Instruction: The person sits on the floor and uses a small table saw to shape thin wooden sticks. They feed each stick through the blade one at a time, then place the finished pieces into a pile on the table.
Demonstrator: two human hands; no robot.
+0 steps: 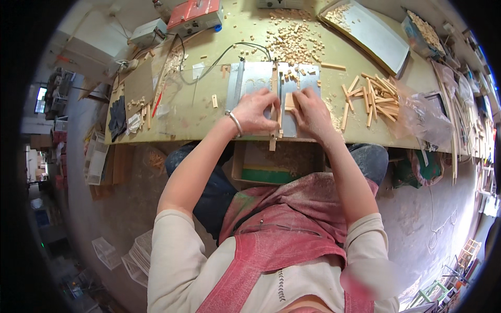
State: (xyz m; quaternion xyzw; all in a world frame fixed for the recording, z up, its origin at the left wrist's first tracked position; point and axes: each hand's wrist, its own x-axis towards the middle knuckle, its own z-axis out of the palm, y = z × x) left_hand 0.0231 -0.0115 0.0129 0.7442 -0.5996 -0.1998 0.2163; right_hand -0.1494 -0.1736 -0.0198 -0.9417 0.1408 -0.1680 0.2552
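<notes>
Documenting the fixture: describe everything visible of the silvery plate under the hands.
The silvery plate, apparently metal, lies flat at the near edge of the table. A darker straight strip runs front to back along its left part; a narrow wooden strip runs near its middle. Small wood pieces lie on its far part. The left hand and right hand cover much of it; whether they touch it is unclear.

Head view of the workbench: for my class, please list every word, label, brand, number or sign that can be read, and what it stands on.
No text can be read anywhere in this view.
Red box at the back: any marks are too small to read.
White packet by the dark glove: too small and blurred to read.
</notes>
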